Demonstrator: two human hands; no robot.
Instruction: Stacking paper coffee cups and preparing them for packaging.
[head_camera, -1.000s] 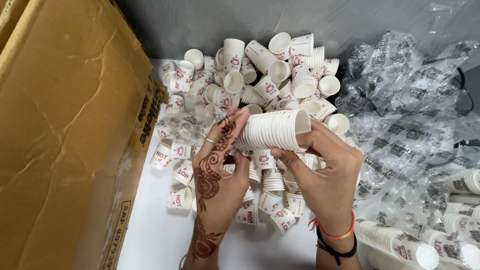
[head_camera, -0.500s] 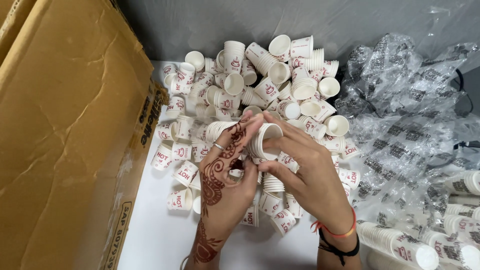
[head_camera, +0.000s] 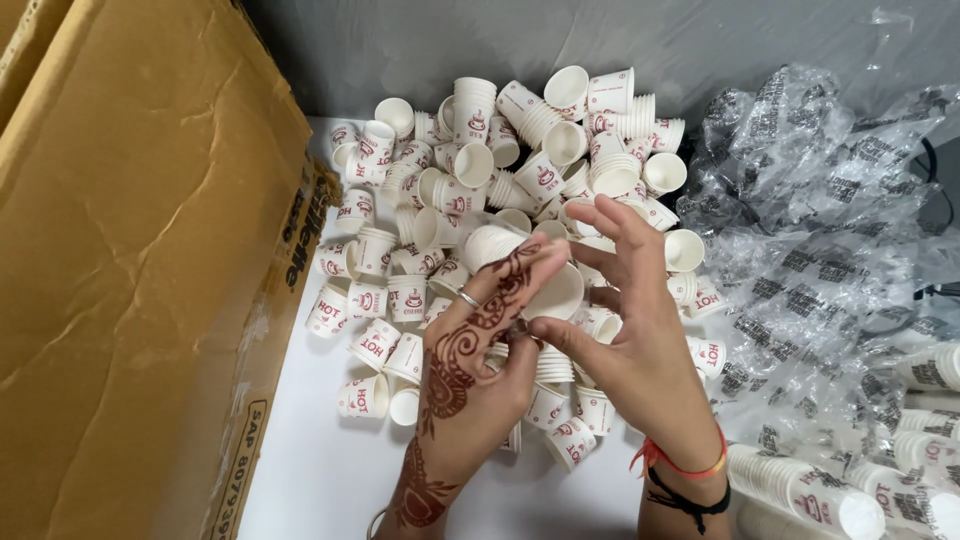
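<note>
1. Step, as I judge it: nesting loose paper cups; left hand (head_camera: 470, 350) pinches a short cup stack (head_camera: 520, 265) above the counter (head_camera: 320, 470); right hand (head_camera: 630, 330), fingers spread, steadies it.
2. Next calls for aligning rims squarely.

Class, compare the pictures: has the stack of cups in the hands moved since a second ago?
Yes. The cup stack has dropped lower and leftward against the cardboard box, now partly hidden by the left hand.

Bare tabletop (head_camera: 330, 470) between carton (head_camera: 130, 270) and cups (head_camera: 470, 200)
</note>
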